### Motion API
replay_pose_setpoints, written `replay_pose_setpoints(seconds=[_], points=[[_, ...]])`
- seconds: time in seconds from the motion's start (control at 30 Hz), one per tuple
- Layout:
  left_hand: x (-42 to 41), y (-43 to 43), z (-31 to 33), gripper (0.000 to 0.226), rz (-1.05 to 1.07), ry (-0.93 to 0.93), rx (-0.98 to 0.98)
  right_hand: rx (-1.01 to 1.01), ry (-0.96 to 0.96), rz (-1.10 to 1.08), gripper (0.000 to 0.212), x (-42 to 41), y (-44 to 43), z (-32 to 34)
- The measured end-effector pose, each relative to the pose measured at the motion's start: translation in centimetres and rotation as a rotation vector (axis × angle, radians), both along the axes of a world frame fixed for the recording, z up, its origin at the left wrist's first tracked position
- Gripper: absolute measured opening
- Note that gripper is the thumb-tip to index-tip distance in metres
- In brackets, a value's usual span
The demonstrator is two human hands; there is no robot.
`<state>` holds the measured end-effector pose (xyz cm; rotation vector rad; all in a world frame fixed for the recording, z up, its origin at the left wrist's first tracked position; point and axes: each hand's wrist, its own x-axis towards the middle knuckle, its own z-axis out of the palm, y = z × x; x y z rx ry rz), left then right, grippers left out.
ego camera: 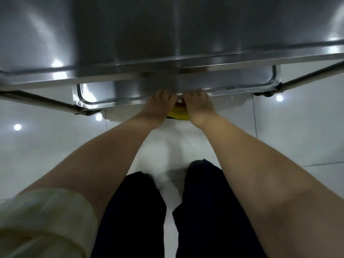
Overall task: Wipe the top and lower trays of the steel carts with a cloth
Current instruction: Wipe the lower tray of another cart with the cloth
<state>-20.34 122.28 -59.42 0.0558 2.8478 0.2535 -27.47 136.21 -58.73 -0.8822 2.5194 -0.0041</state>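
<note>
Yellow cloth (177, 114) between left hand (158, 106), right hand (199, 106) at lower tray (104, 104); grip unclear.

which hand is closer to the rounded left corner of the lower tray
Left. The left hand is at the near rim of the lower tray, right of the rounded corner; the right hand sits beside it, farther right.

Glossy floor (55, 146); seemingly dark trousers (130, 220).
</note>
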Motion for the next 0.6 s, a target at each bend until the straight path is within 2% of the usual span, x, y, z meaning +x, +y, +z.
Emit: replay_pose_setpoints(seconds=[0.17, 0.3, 0.47, 0.6], points=[[6.0, 1.3, 10.6, 0.053, 0.053, 0.066, 0.115, -0.173, 0.024, 0.076, 0.023, 4.7, 3.3, 11.6], [10.0, 1.0, 23.2, 0.045, 0.138, 0.211, 0.185, -0.311, 0.095, 0.121, 0.023, 7.7, 3.3, 23.8], [15.7, -2.6, 41.6, 0.034, 0.374, 0.358, 0.159, -0.435, 0.051, 0.241, 0.028, 10.9, -2.1, 41.2], [21.8, -7.6, 53.2, 0.027, 0.563, 0.547, 0.034, -0.522, 0.018, 0.492, 0.026, 13.8, -9.4, 53.6]])
